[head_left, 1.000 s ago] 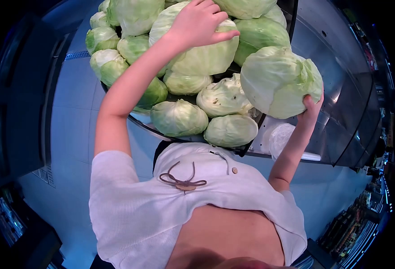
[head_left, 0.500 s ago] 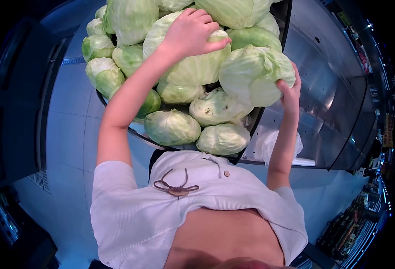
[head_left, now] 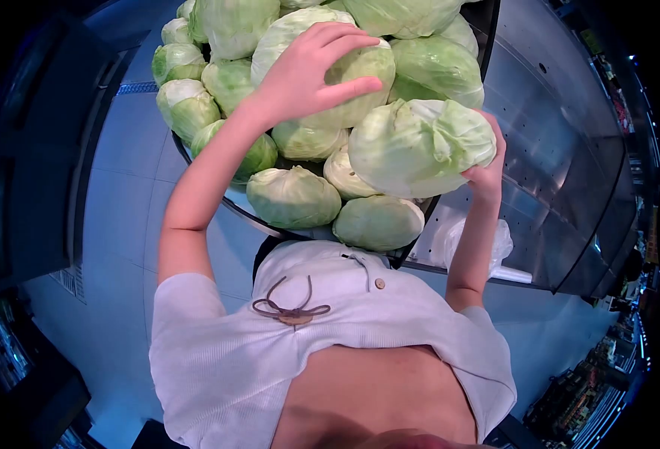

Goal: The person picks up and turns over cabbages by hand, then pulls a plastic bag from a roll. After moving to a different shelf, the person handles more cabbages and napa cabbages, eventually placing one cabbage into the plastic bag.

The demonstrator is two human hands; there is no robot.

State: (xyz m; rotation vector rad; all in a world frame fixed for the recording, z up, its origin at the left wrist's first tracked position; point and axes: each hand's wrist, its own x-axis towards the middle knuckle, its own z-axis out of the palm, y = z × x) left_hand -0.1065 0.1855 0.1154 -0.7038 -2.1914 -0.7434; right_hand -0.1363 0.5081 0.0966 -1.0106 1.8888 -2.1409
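A pale green cabbage [head_left: 412, 146] is gripped at its right end by my right hand [head_left: 489, 159], with the thumb on the near side and the fingers hidden behind it. It is held over the front right of the cabbage pile. My left hand [head_left: 322, 71] is spread, fingers apart, over a large cabbage [head_left: 289, 34] in the middle of the heap. Below the held cabbage lie a front cabbage [head_left: 379, 223] and a partly covered cabbage [head_left: 343, 176]. Another cabbage [head_left: 294, 197] rests to their left.
The pile sits in a dark-edged bin [head_left: 487, 45] close against my body. To the right is a perforated metal shelf [head_left: 539, 142], with a clear plastic bag roll [head_left: 498, 251] near its front edge. Tiled floor [head_left: 117, 209] shows at the left.
The held cabbage has come slightly nearer to me and tilted in my right hand. My left hand has moved a little left and nearer, its fingers spreading wider.
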